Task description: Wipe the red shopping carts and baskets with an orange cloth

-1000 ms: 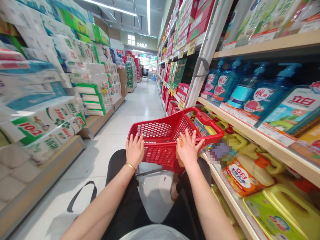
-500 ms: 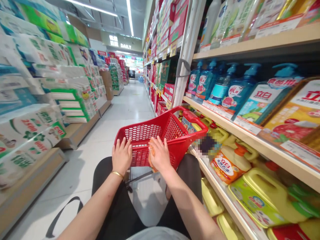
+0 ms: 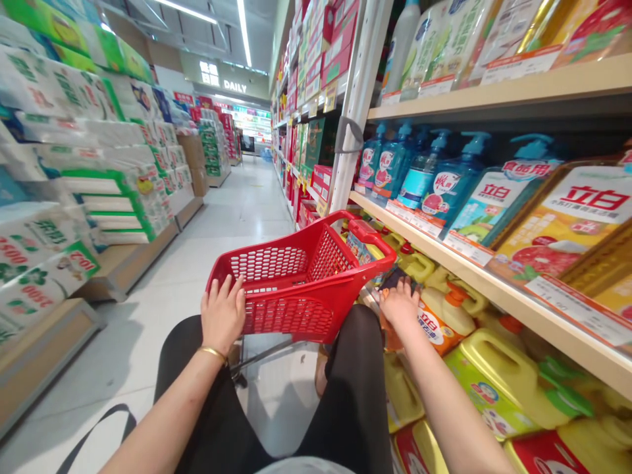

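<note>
A red plastic shopping cart with mesh walls stands in front of my knees. My left hand lies over its near left rim, fingers bent across the edge. To the right of the cart, my right hand is at the lower shelf, in front of an orange-labelled detergent bottle. Something orange shows under that palm, apparently held; its shape is mostly hidden. Several yellow detergent jugs lie tilted close to my right forearm.
Blue pump bottles line the middle shelf on the right. Stacked tissue packs stand on a low platform to the left. Between them, the tiled aisle runs forward. A dark strap shows at lower left.
My right hand has moved right, from the cart's near rim to the lower shelf, and the orange thing has moved with it. My left hand stays on the rim. The view has turned slightly right.
</note>
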A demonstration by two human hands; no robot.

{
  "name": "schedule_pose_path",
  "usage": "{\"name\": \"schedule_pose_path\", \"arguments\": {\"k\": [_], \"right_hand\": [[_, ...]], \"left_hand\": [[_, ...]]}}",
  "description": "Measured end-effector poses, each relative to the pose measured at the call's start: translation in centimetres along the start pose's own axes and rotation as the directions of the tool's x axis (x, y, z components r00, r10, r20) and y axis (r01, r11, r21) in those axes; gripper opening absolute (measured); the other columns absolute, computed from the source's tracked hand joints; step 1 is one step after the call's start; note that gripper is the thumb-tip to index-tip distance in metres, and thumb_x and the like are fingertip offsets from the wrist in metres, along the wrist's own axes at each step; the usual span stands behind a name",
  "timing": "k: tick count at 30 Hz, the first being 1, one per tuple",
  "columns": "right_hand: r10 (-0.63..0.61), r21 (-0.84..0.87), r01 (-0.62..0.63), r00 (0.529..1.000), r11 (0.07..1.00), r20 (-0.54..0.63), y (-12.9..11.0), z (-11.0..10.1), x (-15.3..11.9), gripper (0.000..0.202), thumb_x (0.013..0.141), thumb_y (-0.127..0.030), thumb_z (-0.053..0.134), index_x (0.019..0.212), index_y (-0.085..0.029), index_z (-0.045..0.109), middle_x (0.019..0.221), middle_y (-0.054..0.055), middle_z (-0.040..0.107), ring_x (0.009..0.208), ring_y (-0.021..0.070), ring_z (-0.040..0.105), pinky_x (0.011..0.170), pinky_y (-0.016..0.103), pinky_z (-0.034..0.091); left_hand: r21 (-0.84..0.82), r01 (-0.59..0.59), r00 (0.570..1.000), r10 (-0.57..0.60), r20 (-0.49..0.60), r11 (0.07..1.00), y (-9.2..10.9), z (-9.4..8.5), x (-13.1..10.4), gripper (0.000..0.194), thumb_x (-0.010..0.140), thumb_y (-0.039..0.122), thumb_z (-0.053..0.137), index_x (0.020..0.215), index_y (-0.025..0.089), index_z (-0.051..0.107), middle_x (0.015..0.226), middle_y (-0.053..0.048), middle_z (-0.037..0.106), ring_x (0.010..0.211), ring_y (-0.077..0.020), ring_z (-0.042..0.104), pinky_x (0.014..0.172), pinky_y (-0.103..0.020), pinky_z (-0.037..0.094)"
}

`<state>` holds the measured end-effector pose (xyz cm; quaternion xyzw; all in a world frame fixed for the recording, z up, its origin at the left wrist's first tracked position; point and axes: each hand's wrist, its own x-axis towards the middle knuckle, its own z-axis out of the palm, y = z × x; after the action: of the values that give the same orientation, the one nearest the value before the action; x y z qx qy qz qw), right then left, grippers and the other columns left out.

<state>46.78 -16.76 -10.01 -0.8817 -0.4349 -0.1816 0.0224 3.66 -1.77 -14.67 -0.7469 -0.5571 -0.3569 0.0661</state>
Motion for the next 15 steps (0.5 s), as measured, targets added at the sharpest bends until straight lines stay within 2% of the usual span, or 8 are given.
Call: {"name": "schedule_pose_path", "arguments": {"k": [2, 4, 8, 10, 12, 14, 15], "right_hand": [[-0.007, -0.020, 0.008, 1.000, 1.000, 0.026, -0.2, 0.8, 0.8, 0.054, 0.102, -0.036, 0.037, 0.123, -0.004, 0.074, 0.160, 0.026, 0.045, 0.157, 0.0354, 0.026, 0.125, 0.059, 0.010], [-0.014, -0.034, 0.015, 0.999, 0.999, 0.044, 0.2, 1.2, 1.2, 0.054, 0.102, -0.035, 0.036, 0.124, -0.004, 0.074, 0.158, 0.026, 0.047, 0.157, 0.0343, 0.026, 0.126, 0.058, 0.004], [-0.033, -0.036, 0.035, 0.998, 0.999, 0.055, 0.6, 0.6, 0.6, 0.052, 0.102, -0.035, 0.038, 0.121, -0.004, 0.075, 0.154, 0.026, 0.052, 0.156, 0.0352, 0.031, 0.126, 0.058, 0.004], [-0.043, -0.030, 0.044, 0.998, 0.999, 0.034, -0.4, -1.0, -0.6, 0.053, 0.103, -0.037, 0.037, 0.121, -0.003, 0.075, 0.153, 0.027, 0.053, 0.154, 0.0383, 0.034, 0.125, 0.061, 0.008], [-0.090, 0.020, 0.091, 0.996, 0.996, -0.016, -2.6, -3.5, -2.6, 0.054, 0.105, -0.039, 0.035, 0.124, -0.005, 0.073, 0.150, 0.024, 0.057, 0.148, 0.0380, 0.042, 0.125, 0.058, 0.016], [-0.195, 0.244, 0.222, 0.972, 0.944, -0.131, -6.1, -6.6, -4.7, 0.051, 0.107, -0.041, 0.034, 0.120, -0.011, 0.074, 0.132, 0.020, 0.071, 0.128, 0.0323, 0.062, 0.118, 0.049, 0.033], [-0.258, 0.345, 0.309, 0.948, 0.886, -0.186, -8.2, -8.1, -5.6, 0.050, 0.108, -0.043, 0.033, 0.119, -0.014, 0.074, 0.126, 0.017, 0.074, 0.119, 0.0286, 0.067, 0.113, 0.043, 0.039]], "left_hand": [[0.011, -0.013, 1.000, 0.012, 0.012, 1.000, 0.0, -0.1, 0.0, 0.056, 0.107, 0.040, 0.027, 0.155, 0.024, 0.051, 0.162, -0.011, 0.047, 0.157, -0.0345, 0.030, 0.124, -0.060, 0.027], [0.019, -0.013, 1.000, 0.013, 0.013, 1.000, 0.0, -0.1, 0.1, 0.056, 0.107, 0.040, 0.026, 0.154, 0.024, 0.052, 0.161, -0.011, 0.048, 0.156, -0.0346, 0.030, 0.124, -0.060, 0.027], [0.025, -0.007, 1.000, 0.007, -0.007, 1.000, 0.1, -0.1, 0.0, 0.056, 0.108, 0.040, 0.026, 0.154, 0.023, 0.052, 0.160, -0.012, 0.049, 0.156, -0.0347, 0.031, 0.124, -0.060, 0.027], [0.024, -0.004, 1.000, 0.004, -0.006, 1.000, 0.2, -0.2, 0.0, 0.055, 0.108, 0.040, 0.026, 0.153, 0.024, 0.053, 0.160, -0.012, 0.049, 0.156, -0.0344, 0.032, 0.124, -0.059, 0.027], [0.018, 0.002, 1.000, -0.002, 0.000, 1.000, 0.2, -0.2, 0.1, 0.055, 0.107, 0.040, 0.027, 0.152, 0.024, 0.054, 0.160, -0.011, 0.050, 0.155, -0.0340, 0.032, 0.124, -0.059, 0.028], [0.010, 0.010, 1.000, -0.010, 0.000, 1.000, 0.2, -0.1, 0.1, 0.055, 0.107, 0.040, 0.028, 0.152, 0.023, 0.055, 0.160, -0.011, 0.050, 0.155, -0.0338, 0.032, 0.125, -0.058, 0.027], [0.007, 0.011, 1.000, -0.011, -0.002, 1.000, 0.1, -0.1, 0.1, 0.055, 0.107, 0.040, 0.028, 0.152, 0.023, 0.055, 0.160, -0.011, 0.049, 0.155, -0.0338, 0.032, 0.125, -0.058, 0.027]]}}
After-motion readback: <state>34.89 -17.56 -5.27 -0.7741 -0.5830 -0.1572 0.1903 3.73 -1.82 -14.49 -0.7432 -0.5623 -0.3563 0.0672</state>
